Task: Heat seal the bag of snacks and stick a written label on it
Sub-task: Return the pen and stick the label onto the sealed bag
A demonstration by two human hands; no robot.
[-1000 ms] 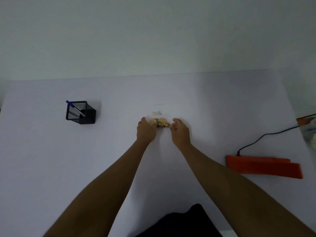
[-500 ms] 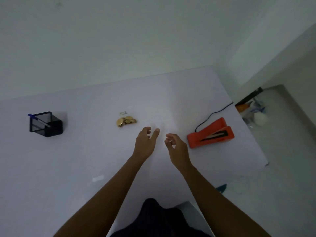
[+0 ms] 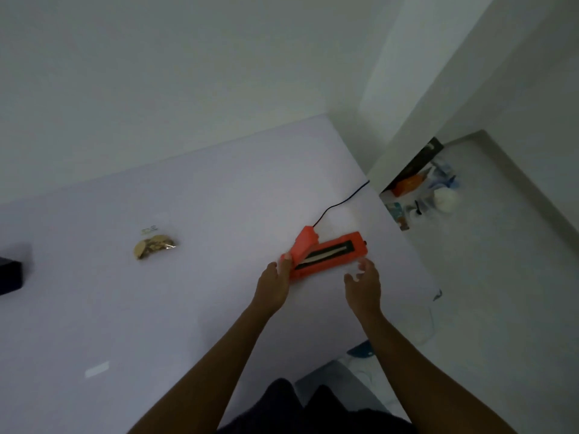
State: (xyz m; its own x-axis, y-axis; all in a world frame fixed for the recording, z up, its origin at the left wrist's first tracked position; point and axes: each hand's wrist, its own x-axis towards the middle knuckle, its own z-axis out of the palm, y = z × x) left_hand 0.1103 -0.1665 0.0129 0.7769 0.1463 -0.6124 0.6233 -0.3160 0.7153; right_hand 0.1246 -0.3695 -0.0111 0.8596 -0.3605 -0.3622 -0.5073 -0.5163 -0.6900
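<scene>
**Both hands at the orange sealer, snack bag left behind on the table**

White table (image 3: 203,302) under dim light, set against a plain pale wall, is where you are working. Your left hand (image 3: 273,285) is at the near-left end of the orange heat sealer (image 3: 326,255), thumb up against the raised lid's tip and fingers curled at the body's corner; it is touching the sealer, though whether it truly grasps it cannot be told from this angle. Your right hand (image 3: 363,283) hovers loose and spread just beside the sealer's near-right corner, fingers apart and holding nothing. The sealer's lid stands propped up at an angle, baring the dark sealing strip along its base. A black cord (image 3: 338,203) runs from the sealer's far end toward the table's back right edge.

Well to the left of your hands, the bag of snacks (image 3: 154,245) lies flat on the table, a small white label (image 3: 148,229) showing at its far end. Nearer you on the left lies a white paper strip (image 3: 97,369). A dark holder (image 3: 9,275) sits cut off at the left edge. Off the table to the right, some clutter lies on the floor (image 3: 419,192).
</scene>
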